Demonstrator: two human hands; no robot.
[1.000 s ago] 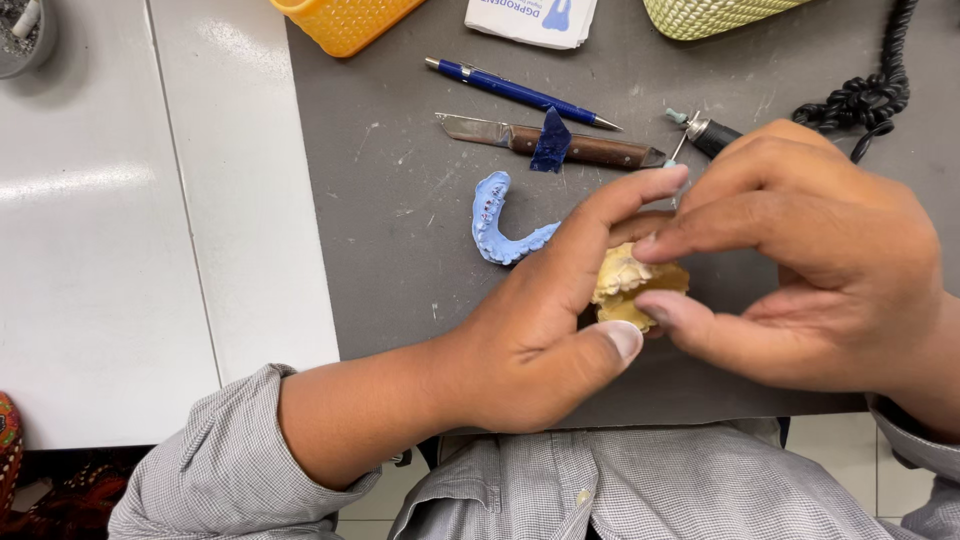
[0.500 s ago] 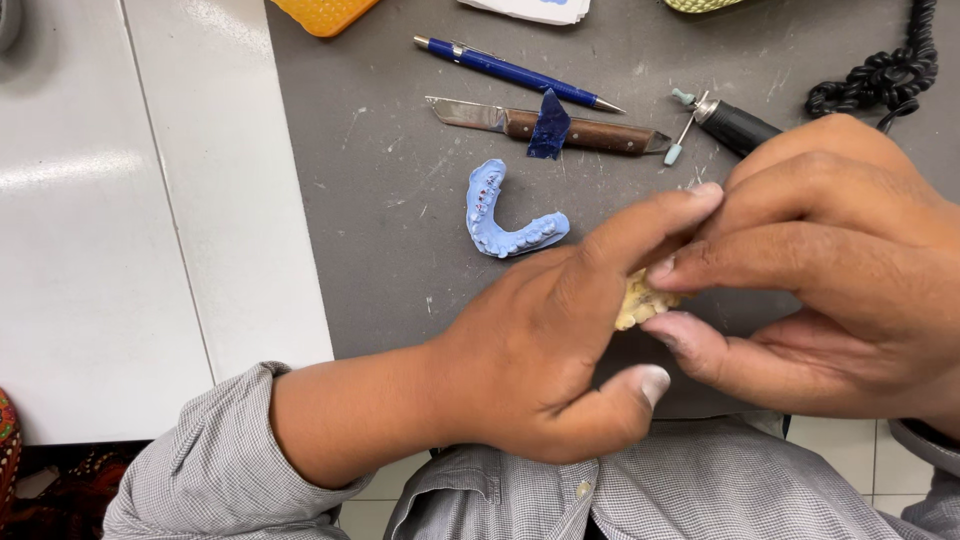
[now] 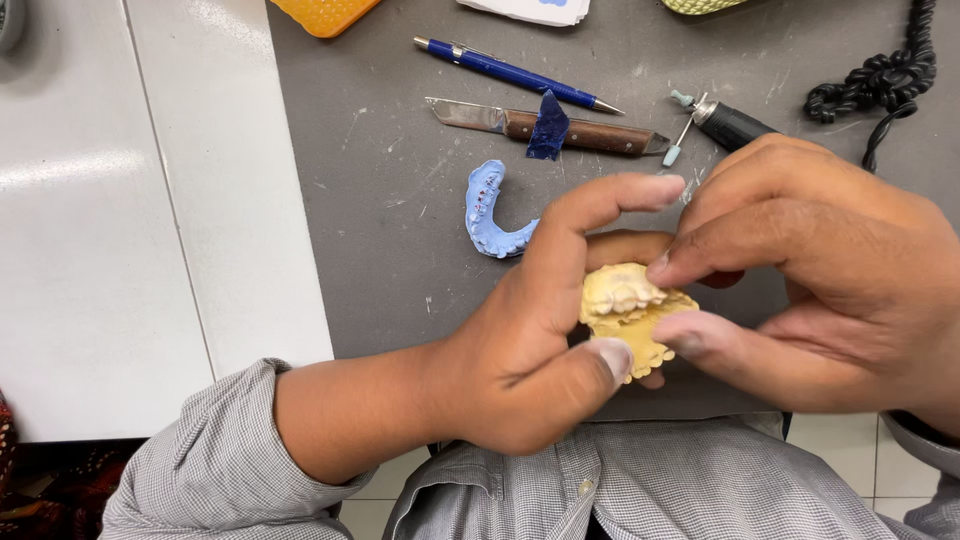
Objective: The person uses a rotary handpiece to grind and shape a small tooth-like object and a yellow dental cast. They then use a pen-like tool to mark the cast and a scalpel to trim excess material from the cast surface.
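Both hands pinch a yellow dental cast [image 3: 630, 312] over the near edge of the grey mat [image 3: 400, 200]: the left hand [image 3: 530, 340] closes thumb and fingers on its left side, the right hand [image 3: 830, 280] grips its right side. Just beyond lie a blue impression [image 3: 488, 215], a wood-handled knife [image 3: 560, 128] and a blue pen [image 3: 515, 73]

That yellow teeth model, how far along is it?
The yellow cast already shows formed teeth, and the blue impression lies apart on the mat. Both hands, left and right, pinch the cast. The knife and rotary tool lie untouched; what remains can't be told.
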